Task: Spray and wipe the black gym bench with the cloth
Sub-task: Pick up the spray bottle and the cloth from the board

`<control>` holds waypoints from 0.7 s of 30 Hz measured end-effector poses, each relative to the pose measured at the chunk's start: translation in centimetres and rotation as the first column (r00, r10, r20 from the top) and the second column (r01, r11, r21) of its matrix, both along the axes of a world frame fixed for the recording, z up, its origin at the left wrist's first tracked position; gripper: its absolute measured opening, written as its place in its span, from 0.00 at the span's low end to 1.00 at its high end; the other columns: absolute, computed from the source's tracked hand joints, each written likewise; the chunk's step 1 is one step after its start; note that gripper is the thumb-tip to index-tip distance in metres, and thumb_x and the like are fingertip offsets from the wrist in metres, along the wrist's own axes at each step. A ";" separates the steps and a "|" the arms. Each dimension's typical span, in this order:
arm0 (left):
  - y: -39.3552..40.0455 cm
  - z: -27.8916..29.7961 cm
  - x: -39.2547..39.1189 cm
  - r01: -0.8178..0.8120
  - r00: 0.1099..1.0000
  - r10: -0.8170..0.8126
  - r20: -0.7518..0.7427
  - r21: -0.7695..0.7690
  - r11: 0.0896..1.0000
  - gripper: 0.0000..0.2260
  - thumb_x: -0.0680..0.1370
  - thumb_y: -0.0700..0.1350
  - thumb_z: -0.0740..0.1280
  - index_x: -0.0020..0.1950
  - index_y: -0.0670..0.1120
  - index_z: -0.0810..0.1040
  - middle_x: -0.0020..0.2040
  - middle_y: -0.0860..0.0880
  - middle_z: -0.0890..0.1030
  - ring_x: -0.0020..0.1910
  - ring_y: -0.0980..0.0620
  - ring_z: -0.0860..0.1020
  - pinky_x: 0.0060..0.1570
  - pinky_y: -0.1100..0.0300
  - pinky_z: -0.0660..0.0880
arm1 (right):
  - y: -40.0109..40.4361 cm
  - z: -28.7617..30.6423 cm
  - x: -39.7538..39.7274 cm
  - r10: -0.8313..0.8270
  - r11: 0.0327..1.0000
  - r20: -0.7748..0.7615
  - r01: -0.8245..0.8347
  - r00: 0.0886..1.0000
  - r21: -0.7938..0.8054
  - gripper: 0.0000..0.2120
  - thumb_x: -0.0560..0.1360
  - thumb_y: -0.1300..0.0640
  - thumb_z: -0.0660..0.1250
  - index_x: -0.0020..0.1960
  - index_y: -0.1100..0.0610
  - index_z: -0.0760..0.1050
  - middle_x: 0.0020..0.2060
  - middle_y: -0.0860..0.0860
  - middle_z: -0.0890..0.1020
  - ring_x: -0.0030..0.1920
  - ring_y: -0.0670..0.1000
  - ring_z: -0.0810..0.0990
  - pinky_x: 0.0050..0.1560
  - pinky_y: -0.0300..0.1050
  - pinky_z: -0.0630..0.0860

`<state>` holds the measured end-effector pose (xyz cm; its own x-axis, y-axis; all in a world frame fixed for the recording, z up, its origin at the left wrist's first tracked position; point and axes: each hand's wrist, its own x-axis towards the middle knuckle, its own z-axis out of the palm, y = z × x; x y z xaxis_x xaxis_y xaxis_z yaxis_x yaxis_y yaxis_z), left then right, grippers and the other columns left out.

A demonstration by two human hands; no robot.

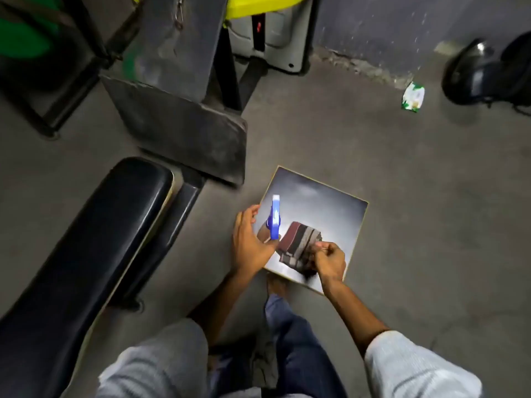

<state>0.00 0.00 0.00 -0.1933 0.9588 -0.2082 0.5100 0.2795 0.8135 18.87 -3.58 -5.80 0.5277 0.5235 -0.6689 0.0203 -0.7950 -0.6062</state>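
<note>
The black padded gym bench (86,254) runs along the left, from the lower left corner up to its rounded end. To its right, a square board (324,205) lies on the floor. On the board stands a spray bottle with a blue and white trigger head (275,218); my left hand (250,242) curls around its body, which is mostly hidden. Beside it lies a folded striped cloth (298,244) in maroon, grey and black. My right hand (329,261) pinches the cloth's near edge.
A dark metal machine frame (184,122) stands behind the bench end. A green and white wrapper (413,96) lies on the concrete floor at right, near a black bag (488,73). My legs (298,346) are below the board.
</note>
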 end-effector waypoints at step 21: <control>1.4 -2.3 0.9 0.090 0.973 -0.106 -0.206 -0.085 0.992 0.09 0.80 0.53 0.72 0.46 0.51 0.77 0.40 0.46 0.84 0.39 0.39 0.82 0.40 0.53 0.80 | 2.3 -5.5 -1.2 0.048 0.989 0.110 -0.032 0.993 -0.142 0.13 0.68 0.54 0.82 0.45 0.57 0.80 0.47 0.56 0.87 0.47 0.59 0.83 0.52 0.49 0.81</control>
<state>0.94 1.44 -2.29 -0.1459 0.9585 -0.2447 0.6953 0.2754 0.6639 17.69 -1.30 -11.26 0.5844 0.4513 -0.6744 0.1154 -0.8688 -0.4815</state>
